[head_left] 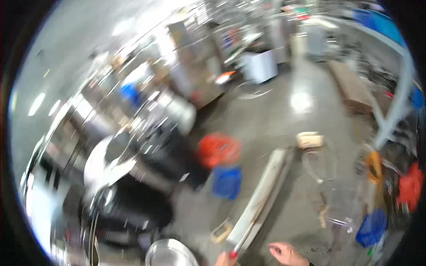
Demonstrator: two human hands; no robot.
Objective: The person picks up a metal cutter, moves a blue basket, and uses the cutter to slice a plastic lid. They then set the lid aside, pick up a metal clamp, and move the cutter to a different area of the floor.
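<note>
Pale panel (259, 197), blurry; left hand (226, 260) partly beyond the lower edge

obstacle: pale beam (259, 195) ahead of left hand (227, 259) (blurred) | passage: floor (290, 199) right of beam

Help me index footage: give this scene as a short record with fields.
Left hand: Left hand at lower edge, beside a small red piece near the long pale bar; grip unclear
Right hand: Right hand right of the bar's near end, appears open
Left of bar: blue item, orange-red item beyond it
Right of bar: pale block
Clarity: motion-blurred
</note>
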